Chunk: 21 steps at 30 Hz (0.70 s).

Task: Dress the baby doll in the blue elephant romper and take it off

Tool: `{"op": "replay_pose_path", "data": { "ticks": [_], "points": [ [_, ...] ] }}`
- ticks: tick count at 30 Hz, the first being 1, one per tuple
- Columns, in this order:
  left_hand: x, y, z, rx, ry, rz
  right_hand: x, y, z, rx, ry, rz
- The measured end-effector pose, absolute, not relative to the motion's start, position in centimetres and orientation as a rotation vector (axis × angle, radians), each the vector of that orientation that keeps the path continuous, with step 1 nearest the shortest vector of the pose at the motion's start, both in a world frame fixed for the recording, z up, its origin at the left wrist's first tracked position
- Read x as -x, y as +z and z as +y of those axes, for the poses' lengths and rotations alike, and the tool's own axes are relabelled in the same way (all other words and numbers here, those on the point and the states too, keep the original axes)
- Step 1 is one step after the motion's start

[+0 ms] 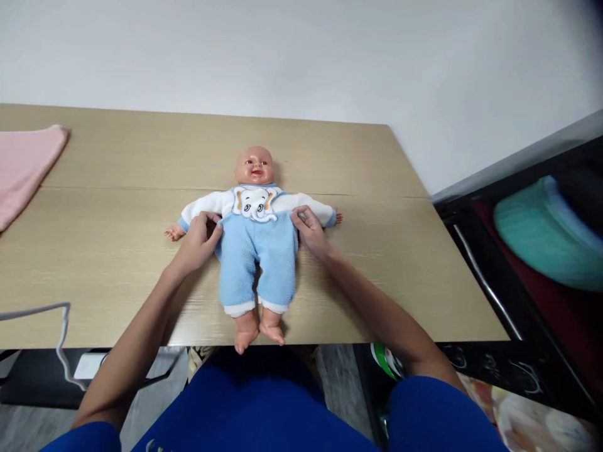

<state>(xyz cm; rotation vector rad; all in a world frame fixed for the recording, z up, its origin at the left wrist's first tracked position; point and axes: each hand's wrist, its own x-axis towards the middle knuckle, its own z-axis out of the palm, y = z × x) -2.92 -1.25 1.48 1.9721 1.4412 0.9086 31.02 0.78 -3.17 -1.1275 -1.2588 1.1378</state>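
Your left hand [200, 238] and right hand [309, 230] pinch opposite sides of the fluffy light-blue trousers [257, 245] on the bald, peach-coloured plastic doll [254, 165].

The doll [257, 237] has light blue pants [279, 270] and a white top [213, 202] with an elephant face [255, 207]. The cloth [26, 166] is pink, the tabletop [396, 257] light brown.

Both bare arms [136, 339] reach forward, hands [200, 242] [311, 232] apart, fingers [301, 215] bent inward, pinching.
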Motion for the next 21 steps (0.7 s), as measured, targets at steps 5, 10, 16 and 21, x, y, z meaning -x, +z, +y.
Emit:
{"op": "replay_pose_path", "data": {
  "ticks": [5,10,16,21],
  "points": [
    [2.5,1.2,0.1,-1.844,0.912,1.341,-30.9,-3.9,0.4,1.337,0.7,-1.4],
    [2.4,1.4,0.5,-1.631,0.874,1.276,-30.4,-1.5,-2.5,1.379,0.289,-1.521],
    [1.5,1.9,0.1,-1.248,1.03,1.094,-27.5,4.2,-11.9,1.113,0.324,-2.11],
    [0.7,1.4,0.6,-0.998,1.093,0.953,-26.9,3.4,-15.3,1.031,0.358,-2.358]
  ]
}}
